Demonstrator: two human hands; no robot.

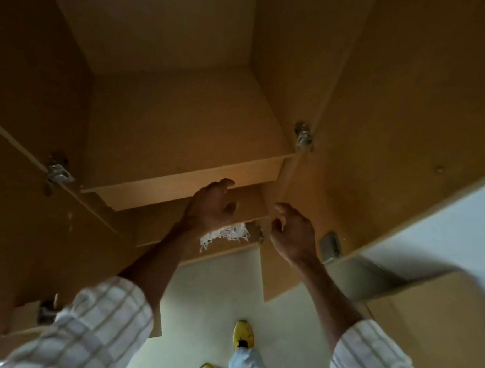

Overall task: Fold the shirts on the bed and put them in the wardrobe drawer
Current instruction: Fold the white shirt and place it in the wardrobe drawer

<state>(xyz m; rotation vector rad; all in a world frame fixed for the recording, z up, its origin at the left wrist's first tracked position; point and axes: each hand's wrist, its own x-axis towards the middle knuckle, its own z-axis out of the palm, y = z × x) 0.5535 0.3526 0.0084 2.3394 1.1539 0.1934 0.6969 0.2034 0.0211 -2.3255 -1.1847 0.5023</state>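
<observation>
I am standing at the open brown wooden wardrobe (165,114), at the putting-away step. My left hand (212,207) reaches to the pale wooden drawer front (189,187), fingers (226,183) spread and curled near its bottom edge. My right hand (291,234) hangs just beside it, fingers loosely bent, holding nothing. A white patterned shirt (225,236) peeks out below my left hand; I think it lies in the drawer, but most of it is hidden. Next I guess I must tuck the cloth flat and push the drawer shut. The open wardrobe door (398,138) on my right stands close. My yellow shoes (243,335) are on the pale floor (202,311) below.
</observation>
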